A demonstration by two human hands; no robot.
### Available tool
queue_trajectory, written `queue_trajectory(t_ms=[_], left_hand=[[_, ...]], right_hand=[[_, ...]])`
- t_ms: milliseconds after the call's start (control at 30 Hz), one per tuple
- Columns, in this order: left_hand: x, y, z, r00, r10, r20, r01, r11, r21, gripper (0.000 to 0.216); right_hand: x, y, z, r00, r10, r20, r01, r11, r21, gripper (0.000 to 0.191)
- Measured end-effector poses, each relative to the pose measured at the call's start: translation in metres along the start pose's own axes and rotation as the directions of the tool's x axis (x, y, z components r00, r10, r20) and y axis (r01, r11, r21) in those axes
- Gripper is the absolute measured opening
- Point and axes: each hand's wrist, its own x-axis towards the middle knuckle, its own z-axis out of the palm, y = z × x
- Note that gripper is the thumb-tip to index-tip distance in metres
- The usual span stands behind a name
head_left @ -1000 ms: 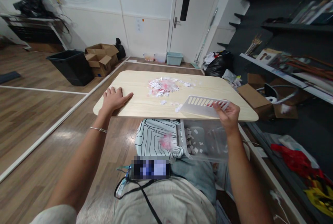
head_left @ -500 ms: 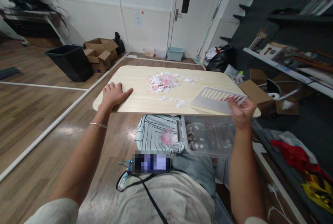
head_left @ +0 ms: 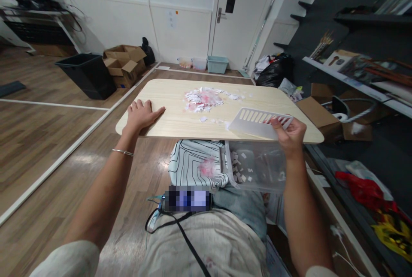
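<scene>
My left hand [head_left: 141,114] lies flat on the left end of the pale wooden tabletop [head_left: 170,92], fingers spread. At the right part of the board, my right hand [head_left: 290,134] grips a white slotted plastic sheet [head_left: 254,126]. The sheet leans with its lower edge on the wood, touching or very near some small paper scraps [head_left: 204,119] by the front edge. Farther back in the middle lies a heap of torn white and pink paper bits [head_left: 204,98]. Below the front edge, a clear plastic bin [head_left: 264,165] holds several scraps.
A patterned cloth with a pink smudge [head_left: 206,167] and a phone [head_left: 188,199] rest at my lap. To the left stand a black waste bin [head_left: 88,75] and cardboard boxes [head_left: 124,64]. On the right are an open carton [head_left: 317,107] and dark shelving [head_left: 354,32].
My right hand has moved the slotted sheet leftward along the front of the board, reaching the loose scraps there. My left hand has stayed in place.
</scene>
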Motion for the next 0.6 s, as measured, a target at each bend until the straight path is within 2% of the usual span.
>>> queue_trajectory(t_ms=[200, 333, 500, 600], left_hand=[[0.001, 0.000, 0.001, 1.000, 0.001, -0.014, -0.001, 1.000, -0.024, 0.096], [0.000, 0.001, 0.001, 1.000, 0.003, -0.013, -0.004, 1.000, -0.026, 0.095], [-0.001, 0.002, 0.001, 1.000, 0.005, -0.014, -0.005, 1.000, -0.025, 0.095], [-0.001, 0.002, 0.001, 1.000, 0.007, -0.012, -0.007, 1.000, -0.021, 0.096]], right_hand=[[0.007, 0.014, -0.016, 0.993, 0.009, -0.114, -0.014, 0.999, -0.048, 0.052], [0.003, 0.008, -0.008, 0.994, 0.013, -0.111, -0.013, 1.000, 0.005, 0.053], [0.000, 0.004, -0.002, 0.998, 0.033, -0.044, -0.034, 0.999, -0.005, 0.046], [0.004, 0.013, -0.008, 0.993, 0.015, -0.118, -0.015, 1.000, 0.002, 0.045]])
